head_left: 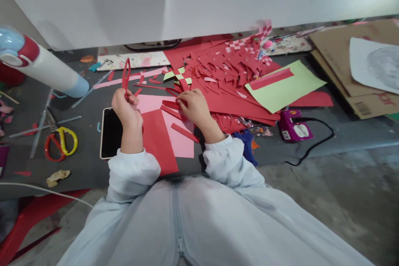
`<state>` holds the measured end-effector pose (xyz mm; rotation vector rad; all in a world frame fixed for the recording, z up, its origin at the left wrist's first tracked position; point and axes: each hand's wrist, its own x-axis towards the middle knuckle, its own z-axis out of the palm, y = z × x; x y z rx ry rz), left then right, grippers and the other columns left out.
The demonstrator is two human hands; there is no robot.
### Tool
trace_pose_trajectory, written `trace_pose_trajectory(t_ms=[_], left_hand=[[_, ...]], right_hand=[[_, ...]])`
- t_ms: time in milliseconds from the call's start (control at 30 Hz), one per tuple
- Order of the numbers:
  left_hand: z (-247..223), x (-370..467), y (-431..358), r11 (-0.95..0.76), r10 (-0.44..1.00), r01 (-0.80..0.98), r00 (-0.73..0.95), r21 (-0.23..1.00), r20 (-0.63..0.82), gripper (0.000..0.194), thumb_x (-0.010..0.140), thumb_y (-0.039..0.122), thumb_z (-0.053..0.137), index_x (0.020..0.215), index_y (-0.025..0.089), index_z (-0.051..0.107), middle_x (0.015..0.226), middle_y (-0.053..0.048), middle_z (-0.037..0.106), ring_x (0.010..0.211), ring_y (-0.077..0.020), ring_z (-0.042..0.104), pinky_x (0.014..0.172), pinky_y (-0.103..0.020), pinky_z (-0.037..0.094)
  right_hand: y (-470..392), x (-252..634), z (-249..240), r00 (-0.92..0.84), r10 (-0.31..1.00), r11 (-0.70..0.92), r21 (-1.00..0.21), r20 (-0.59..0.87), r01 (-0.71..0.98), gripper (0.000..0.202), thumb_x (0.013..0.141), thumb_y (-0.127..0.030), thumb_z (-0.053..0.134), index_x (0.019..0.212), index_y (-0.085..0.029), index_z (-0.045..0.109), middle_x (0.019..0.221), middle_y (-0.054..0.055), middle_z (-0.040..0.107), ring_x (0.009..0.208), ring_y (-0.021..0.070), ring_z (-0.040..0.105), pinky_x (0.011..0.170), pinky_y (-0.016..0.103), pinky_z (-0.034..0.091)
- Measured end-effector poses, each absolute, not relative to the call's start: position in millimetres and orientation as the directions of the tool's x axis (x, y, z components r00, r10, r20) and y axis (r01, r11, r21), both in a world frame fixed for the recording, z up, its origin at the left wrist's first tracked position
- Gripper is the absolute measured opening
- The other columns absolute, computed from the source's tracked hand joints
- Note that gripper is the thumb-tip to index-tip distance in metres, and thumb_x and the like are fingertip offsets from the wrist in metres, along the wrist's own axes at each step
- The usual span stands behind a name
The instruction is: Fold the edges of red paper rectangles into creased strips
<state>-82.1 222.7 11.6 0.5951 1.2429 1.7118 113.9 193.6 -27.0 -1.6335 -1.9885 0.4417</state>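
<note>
My left hand (127, 107) is closed round a folded red paper strip (126, 72), which stands up above the fingers in a narrow loop. My right hand (195, 109) is pinched at thin red paper strips whose ends stick out to its left; the fingertips partly hide them. Below both hands lie a pink paper sheet (183, 149) and a red paper sheet (157, 141) overlapping it. One loose red strip (184, 132) rests on the pink sheet. Just left of my left wrist is a phone (111, 133) with a dark screen.
Red paper scraps (224, 70) are heaped behind my right hand, beside a light green sheet (286, 85). Scissors (60, 141) and a white bottle (52, 68) are at the left. A purple box with a black cable (295, 126) and cardboard (339, 70) lie to the right.
</note>
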Motion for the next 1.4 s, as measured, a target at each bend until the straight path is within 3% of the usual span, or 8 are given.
trace_pose_trajectory(t_ms=[433,633,767,867,1167,1400], left_hand=[[10.2,-79.9,221.5,-0.102,0.88,-0.407,-0.462,0.908,-0.108,0.036,0.086,0.031,0.056,0.054,0.023,0.043,0.044,0.006,0.033,0.04,-0.0088,0.03,0.045,-0.024,0.029],[8.9,-80.3,222.3,-0.115,0.882,-0.422,-0.46,0.899,-0.104,0.035,0.081,0.034,0.061,0.053,0.021,0.043,0.044,0.007,0.034,0.04,-0.0071,0.03,0.045,-0.022,0.028],[8.0,-81.1,223.1,-0.114,0.882,-0.435,-0.458,0.893,-0.11,0.03,0.076,0.032,0.061,0.052,0.021,0.046,0.043,0.008,0.035,0.039,-0.0062,0.03,0.044,-0.022,0.026],[8.1,-81.0,223.4,-0.108,0.882,-0.439,-0.456,0.892,-0.117,0.03,0.073,0.033,0.063,0.052,0.021,0.045,0.043,0.008,0.035,0.039,-0.0056,0.03,0.044,-0.021,0.025],[7.9,-81.6,223.3,-0.102,0.881,-0.452,-0.455,0.886,-0.13,0.027,0.072,0.03,0.062,0.052,0.021,0.047,0.043,0.008,0.035,0.04,-0.0054,0.029,0.044,-0.021,0.026],[7.5,-81.0,223.3,-0.103,0.88,-0.453,-0.456,0.886,-0.132,0.03,0.074,0.031,0.064,0.052,0.021,0.046,0.045,0.008,0.035,0.04,-0.0055,0.031,0.044,-0.021,0.025]], right_hand=[[195.2,116.5,-28.3,-0.071,0.951,0.261,-0.656,0.302,0.708,0.022,0.09,-0.024,0.051,0.087,-0.021,0.073,0.099,0.008,0.077,0.095,0.0242,0.065,0.093,0.042,0.043],[198.4,126.1,-30.2,0.169,0.89,0.229,-0.734,0.424,0.64,0.03,0.096,-0.038,0.045,0.091,-0.023,0.071,0.1,0.007,0.075,0.097,0.0213,0.066,0.088,0.039,0.05],[200.2,135.4,-29.6,0.429,0.751,0.31,-0.842,0.502,0.442,0.034,0.094,-0.051,0.05,0.092,-0.023,0.071,0.093,0.006,0.073,0.09,0.0194,0.067,0.082,0.037,0.054],[200.9,141.0,-28.5,0.531,0.691,0.353,-0.87,0.491,0.345,0.034,0.091,-0.053,0.056,0.092,-0.023,0.071,0.092,0.006,0.072,0.088,0.0192,0.068,0.083,0.038,0.055],[198.6,138.6,-26.0,0.498,0.697,0.294,-0.839,0.516,0.458,0.038,0.095,-0.054,0.047,0.096,-0.023,0.069,0.095,0.006,0.071,0.09,0.0186,0.068,0.081,0.037,0.055],[194.8,133.3,-22.0,0.37,0.695,0.377,-0.751,0.617,0.542,0.025,0.096,-0.039,0.05,0.09,-0.023,0.069,0.094,0.007,0.073,0.093,0.0209,0.067,0.088,0.04,0.053]])
